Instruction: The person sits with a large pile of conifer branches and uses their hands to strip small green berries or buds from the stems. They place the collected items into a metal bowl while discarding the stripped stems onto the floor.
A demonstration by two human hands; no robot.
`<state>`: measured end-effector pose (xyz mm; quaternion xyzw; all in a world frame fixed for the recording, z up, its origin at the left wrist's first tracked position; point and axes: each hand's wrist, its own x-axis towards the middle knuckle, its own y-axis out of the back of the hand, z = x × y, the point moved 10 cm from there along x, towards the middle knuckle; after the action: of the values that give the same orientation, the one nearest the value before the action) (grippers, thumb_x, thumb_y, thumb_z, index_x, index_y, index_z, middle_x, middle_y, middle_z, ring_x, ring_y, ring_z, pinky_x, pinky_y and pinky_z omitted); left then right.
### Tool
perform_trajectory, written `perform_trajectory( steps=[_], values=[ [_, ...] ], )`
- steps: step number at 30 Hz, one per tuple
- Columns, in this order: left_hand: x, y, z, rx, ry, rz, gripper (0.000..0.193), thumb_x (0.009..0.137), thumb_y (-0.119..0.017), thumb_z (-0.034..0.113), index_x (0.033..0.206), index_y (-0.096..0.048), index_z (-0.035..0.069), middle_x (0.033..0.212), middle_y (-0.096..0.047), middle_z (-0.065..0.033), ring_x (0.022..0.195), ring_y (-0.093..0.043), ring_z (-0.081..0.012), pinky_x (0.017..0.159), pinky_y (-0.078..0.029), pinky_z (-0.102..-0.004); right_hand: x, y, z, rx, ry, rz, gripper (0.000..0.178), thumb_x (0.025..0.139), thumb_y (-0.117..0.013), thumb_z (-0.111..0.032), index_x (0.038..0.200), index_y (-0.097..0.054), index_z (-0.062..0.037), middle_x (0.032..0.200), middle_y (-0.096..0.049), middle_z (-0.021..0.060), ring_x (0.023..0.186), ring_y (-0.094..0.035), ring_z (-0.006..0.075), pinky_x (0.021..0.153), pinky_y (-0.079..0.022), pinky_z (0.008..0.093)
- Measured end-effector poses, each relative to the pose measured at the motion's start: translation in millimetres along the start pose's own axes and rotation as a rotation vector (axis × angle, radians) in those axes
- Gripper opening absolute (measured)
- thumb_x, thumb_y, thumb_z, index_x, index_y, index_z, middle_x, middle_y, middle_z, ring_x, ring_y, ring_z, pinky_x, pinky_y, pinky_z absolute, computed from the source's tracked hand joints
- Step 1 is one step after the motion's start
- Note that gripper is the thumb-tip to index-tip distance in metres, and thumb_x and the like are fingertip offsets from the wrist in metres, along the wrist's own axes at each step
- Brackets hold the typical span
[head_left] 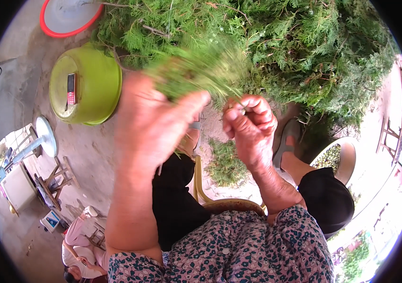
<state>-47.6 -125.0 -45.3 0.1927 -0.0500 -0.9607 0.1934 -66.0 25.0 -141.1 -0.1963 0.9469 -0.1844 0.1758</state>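
Note:
My left hand [156, 118], smeared by motion, is closed around a bunch of green conifer sprigs [201, 70]. The foliage is blurred too and fans out above the thumb, in front of a big heap of cut conifer branches [300, 47]. Close by on the right, my right hand [253, 125] pinches at the stem end of the bunch. A tiny pale-green bit shows at its fingertips, too small to name. Below and between the hands, a small pile of loose green clippings [227, 162] lies on the floor.
An upturned lime-green basin [92, 85] with a mobile phone [71, 88] on it stands left. Beyond it is a red-rimmed basin [71, 16]. Beside my right leg sits a pale bowl [348, 158] of small green pieces. A standing fan [45, 137], wooden stools and a seated person [80, 252] are at left.

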Motion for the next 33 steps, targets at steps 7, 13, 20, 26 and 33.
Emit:
perform_trajectory(
  steps=[7, 13, 20, 26, 33],
  values=[
    [-20, 62, -1, -0.36, 0.045, 0.566, 0.014, 0.078, -0.059, 0.01, 0.084, -0.057, -0.003, 0.077, -0.056, -0.0082, 0.061, -0.047, -0.0131, 0.056, -0.038, -0.0241, 2, 111, 176, 0.304, -0.531, 0.329, 0.006, 0.08, -0.052, -0.005, 0.08, -0.058, -0.0032, 0.062, -0.055, 0.0061, 0.052, -0.047, 0.0108, 0.048, -0.038, 0.0223],
    [-29, 60, 4, -0.489, 0.055, 0.628, 0.01, 0.086, -0.048, 0.01, 0.088, -0.044, 0.002, 0.076, -0.047, -0.0041, 0.058, -0.042, -0.0076, 0.054, -0.034, -0.0202, 68, 124, 222, -0.808, -0.157, 0.114, 0.022, 0.072, -0.061, -0.007, 0.093, -0.058, -0.0056, 0.075, -0.058, 0.0144, 0.064, -0.055, 0.0259, 0.06, -0.046, 0.0343],
    [-20, 53, -5, -0.694, 0.14, 0.47, 0.011, 0.089, -0.043, 0.012, 0.088, -0.044, 0.001, 0.076, -0.043, -0.0029, 0.057, -0.041, -0.0059, 0.053, -0.034, -0.0196, 101, 92, 245, -1.358, -0.021, -0.131, 0.029, 0.067, -0.063, -0.004, 0.096, -0.057, -0.0056, 0.087, -0.057, 0.0161, 0.08, -0.055, 0.0332, 0.068, -0.044, 0.0367],
    [-24, 63, 7, -0.315, -0.026, 0.618, 0.012, 0.078, -0.056, 0.006, 0.089, -0.051, 0.002, 0.074, -0.048, -0.0017, 0.054, -0.041, -0.0074, 0.051, -0.033, -0.0198, 73, 85, 198, 0.04, -0.488, 0.059, 0.012, 0.08, -0.058, -0.005, 0.091, -0.055, -0.0014, 0.073, -0.057, 0.0048, 0.056, -0.052, 0.0104, 0.046, -0.039, 0.0227],
    [-9, 39, -11, -0.33, 0.146, 0.341, 0.014, 0.07, -0.068, 0.005, 0.082, -0.06, 0.004, 0.066, -0.058, -0.0043, 0.048, -0.051, -0.0104, 0.037, -0.044, -0.0223, 53, -4, 54, 0.333, -0.121, -0.038, 0.017, 0.078, -0.059, -0.002, 0.094, -0.055, -0.0023, 0.074, -0.058, 0.0049, 0.058, -0.054, 0.0101, 0.046, -0.042, 0.0207]
  ],
)
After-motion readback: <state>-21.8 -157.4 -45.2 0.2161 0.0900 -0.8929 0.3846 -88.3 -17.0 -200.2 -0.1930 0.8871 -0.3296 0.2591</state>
